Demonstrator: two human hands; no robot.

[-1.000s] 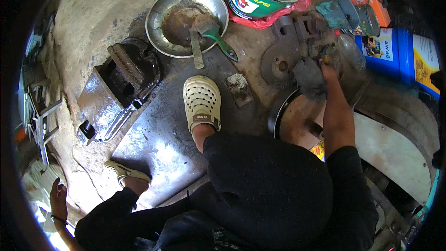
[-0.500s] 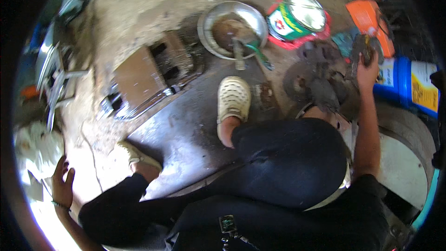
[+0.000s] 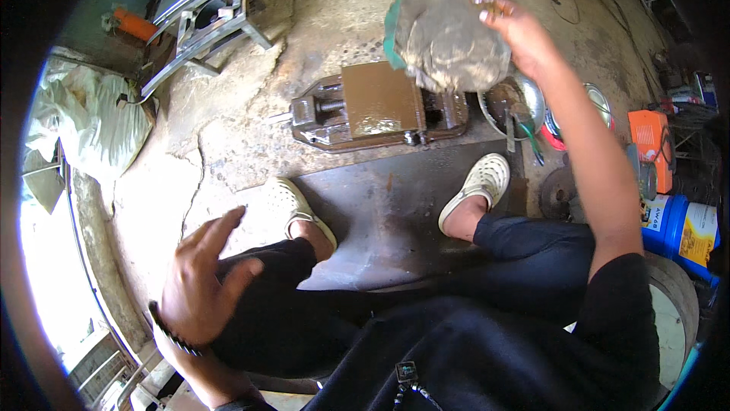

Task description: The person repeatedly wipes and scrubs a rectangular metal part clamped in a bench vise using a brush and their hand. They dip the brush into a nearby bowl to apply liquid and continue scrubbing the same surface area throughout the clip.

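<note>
Overhead, right hand point(image 3: 525, 34) raised above the floor, fingers pinched on a dirty grey rag point(image 3: 449, 42) with a green edge; rag hangs over the brown machine vise point(image 3: 372, 107) and beside the metal bowl point(image 3: 532, 99); left hand point(image 3: 201, 282) holds nothing, fingers spread, hovering by the left knee; both cream clogs point(image 3: 479, 187) rest near the dark steel plate point(image 3: 380, 213).
</note>
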